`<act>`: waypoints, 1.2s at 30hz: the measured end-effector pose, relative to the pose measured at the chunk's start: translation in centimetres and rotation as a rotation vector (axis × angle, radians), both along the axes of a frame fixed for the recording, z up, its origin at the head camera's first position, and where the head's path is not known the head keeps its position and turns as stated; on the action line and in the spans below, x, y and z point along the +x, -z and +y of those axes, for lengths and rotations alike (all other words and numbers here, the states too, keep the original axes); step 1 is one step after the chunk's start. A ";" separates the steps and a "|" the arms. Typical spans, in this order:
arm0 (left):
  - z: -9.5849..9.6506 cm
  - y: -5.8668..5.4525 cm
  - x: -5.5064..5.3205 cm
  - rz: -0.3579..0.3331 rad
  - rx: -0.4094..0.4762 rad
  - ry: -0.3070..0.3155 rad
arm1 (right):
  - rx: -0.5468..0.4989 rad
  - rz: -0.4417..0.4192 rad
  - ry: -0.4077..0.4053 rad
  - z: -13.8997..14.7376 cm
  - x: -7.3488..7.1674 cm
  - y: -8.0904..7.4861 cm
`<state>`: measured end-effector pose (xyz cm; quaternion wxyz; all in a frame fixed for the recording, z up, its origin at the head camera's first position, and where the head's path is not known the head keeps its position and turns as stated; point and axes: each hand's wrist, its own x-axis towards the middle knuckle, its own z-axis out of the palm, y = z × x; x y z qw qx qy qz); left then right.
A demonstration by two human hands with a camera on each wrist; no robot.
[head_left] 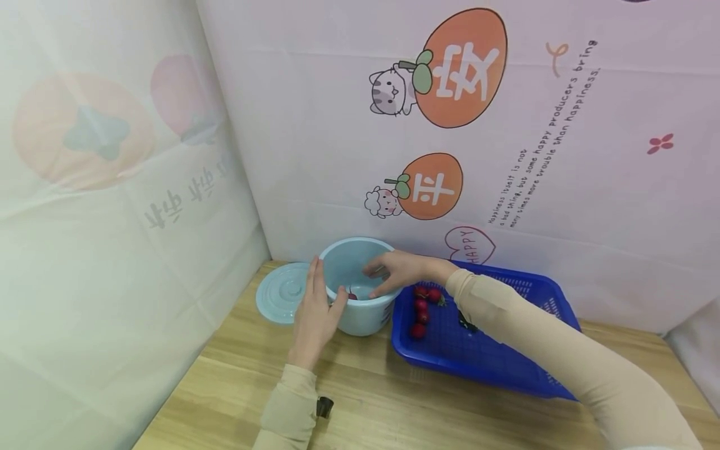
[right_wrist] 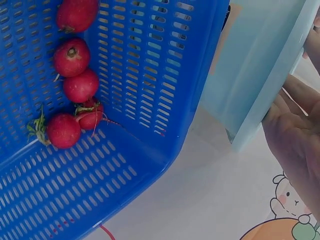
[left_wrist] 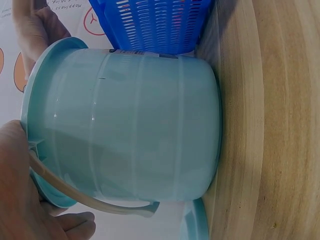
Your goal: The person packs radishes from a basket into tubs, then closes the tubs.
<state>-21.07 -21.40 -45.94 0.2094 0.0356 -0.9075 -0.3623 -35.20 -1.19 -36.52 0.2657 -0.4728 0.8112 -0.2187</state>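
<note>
A light blue lidded-type bucket stands upright on the table, its top uncovered. My left hand rests at the near left of its rim, fingers extended and thumb spread along the edge. From the right, my right hand reaches over the rim into the mouth, fingers and thumb apart with nothing visible between them. Part of a red radish shows inside the bucket. In the left wrist view, the bucket's beige handle hangs down its side. Several red radishes lie along one side of the blue basket.
Left of the bucket lies its round light blue lid. The basket sits close on the right, with my right forearm crossing above it and a small dark thing inside. A printed white cloth hangs behind the wooden table.
</note>
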 end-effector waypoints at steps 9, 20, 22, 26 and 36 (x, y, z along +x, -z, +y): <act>-0.1 0.1 0.0 0.001 -0.013 -0.004 | -0.023 0.015 0.005 -0.1 -0.1 0.5; -0.1 0.4 0.0 -0.006 -0.001 0.001 | -0.077 0.016 0.001 0.3 -0.3 1.1; -0.1 0.3 -0.1 0.000 0.001 0.003 | -0.110 0.021 0.011 0.5 -0.3 1.2; -0.1 0.1 -0.2 0.008 0.005 0.002 | -0.185 0.023 0.038 0.7 -0.2 1.5; 0.0 0.0 0.0 -0.012 0.017 0.005 | -0.283 0.043 0.121 0.9 0.2 2.0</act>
